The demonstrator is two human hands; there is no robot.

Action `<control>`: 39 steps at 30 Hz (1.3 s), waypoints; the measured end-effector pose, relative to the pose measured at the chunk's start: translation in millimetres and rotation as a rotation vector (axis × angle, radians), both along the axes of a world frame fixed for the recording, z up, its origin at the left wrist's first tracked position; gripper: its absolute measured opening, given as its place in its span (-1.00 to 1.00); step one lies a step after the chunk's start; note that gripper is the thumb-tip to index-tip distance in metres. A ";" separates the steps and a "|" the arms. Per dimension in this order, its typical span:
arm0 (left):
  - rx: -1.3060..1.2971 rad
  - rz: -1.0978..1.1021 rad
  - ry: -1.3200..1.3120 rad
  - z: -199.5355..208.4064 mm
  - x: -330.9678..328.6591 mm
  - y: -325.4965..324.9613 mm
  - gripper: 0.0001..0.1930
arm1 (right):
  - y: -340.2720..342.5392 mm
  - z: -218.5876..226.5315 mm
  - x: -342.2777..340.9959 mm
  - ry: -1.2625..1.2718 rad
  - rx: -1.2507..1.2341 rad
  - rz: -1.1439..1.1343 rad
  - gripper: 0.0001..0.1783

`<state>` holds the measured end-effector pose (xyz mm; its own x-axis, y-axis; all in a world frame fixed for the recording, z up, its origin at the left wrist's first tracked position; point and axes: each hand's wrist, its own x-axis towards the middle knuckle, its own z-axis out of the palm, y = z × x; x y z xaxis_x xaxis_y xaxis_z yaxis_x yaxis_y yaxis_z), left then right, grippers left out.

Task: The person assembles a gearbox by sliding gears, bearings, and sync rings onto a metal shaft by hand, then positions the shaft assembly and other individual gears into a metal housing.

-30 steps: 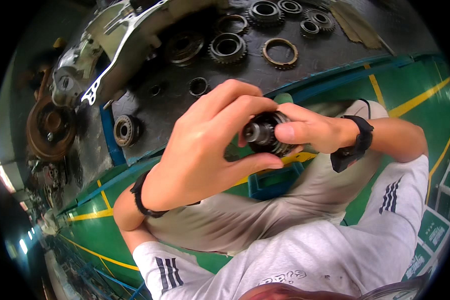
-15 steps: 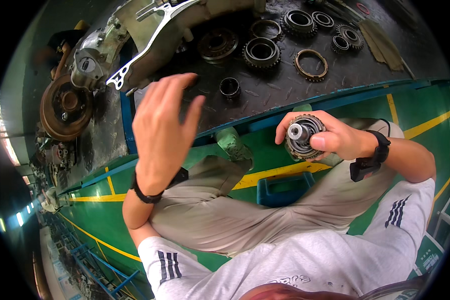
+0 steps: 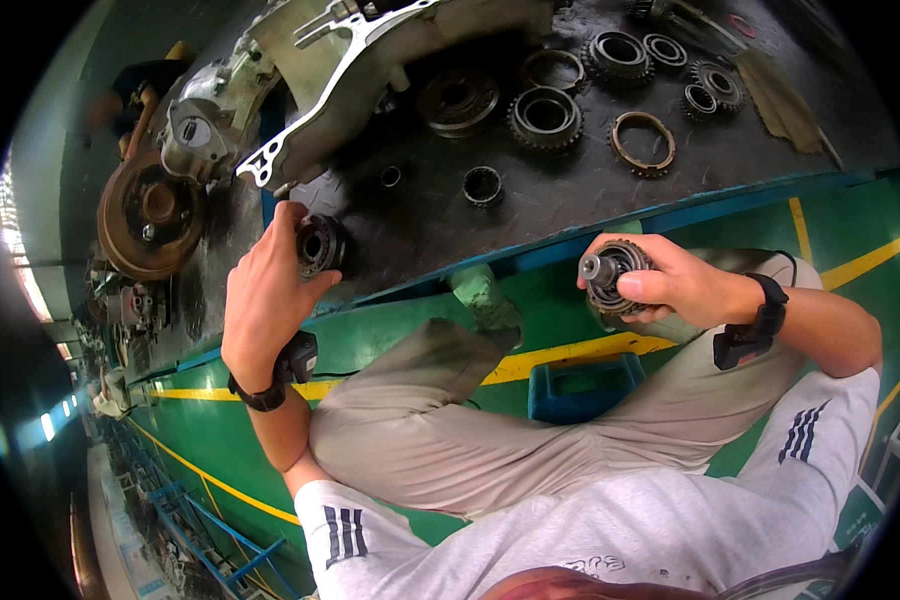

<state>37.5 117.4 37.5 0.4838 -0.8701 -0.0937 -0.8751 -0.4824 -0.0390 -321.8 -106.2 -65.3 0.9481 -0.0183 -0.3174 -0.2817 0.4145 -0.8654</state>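
My left hand (image 3: 268, 292) is at the bench's left front, with fingers and thumb closed on the sides of a dark round gear (image 3: 319, 246) whose bore shows. It cannot be told whether the gear still rests on the bench. My right hand (image 3: 692, 282) is out past the bench edge, above my thigh, wrapped round a gear shaft (image 3: 615, 278). The shaft's bright stub end points up and left, and my thumb presses on its face. A small needle bearing (image 3: 482, 187) and a smaller ring (image 3: 391, 177) lie on the bench between the hands.
A large metal housing (image 3: 345, 110) stands at the back left, near a rusty disc (image 3: 150, 215). Several gears, including a large gear (image 3: 546, 118), and a brass-coloured synchronizer ring (image 3: 642, 144) lie farther back. A cloth (image 3: 782, 100) is at the right; a blue stool (image 3: 585, 390) stands below.
My left hand has moved left and down from above the bench and closed on the dark gear. The small ring has come into view. My right hand keeps the gear shaft, tilted slightly.
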 end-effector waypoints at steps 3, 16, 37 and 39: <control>-0.044 -0.043 0.079 -5.2 3.6 2.9 -0.41 | 3.3 3.6 3.0 0.016 -0.015 -0.002 -0.53; -0.269 -0.136 0.099 -34.3 8.3 20.3 -0.63 | 14.6 9.8 15.2 0.027 -0.060 -0.040 -0.47; -0.415 -0.373 1.186 4.6 -90.4 -22.5 -0.46 | 39.9 44.7 30.5 -0.101 -0.016 -0.011 -0.48; -0.395 -0.517 1.024 5.4 -97.5 -31.8 -0.48 | 37.3 42.0 26.1 -0.125 -0.009 -0.020 -0.45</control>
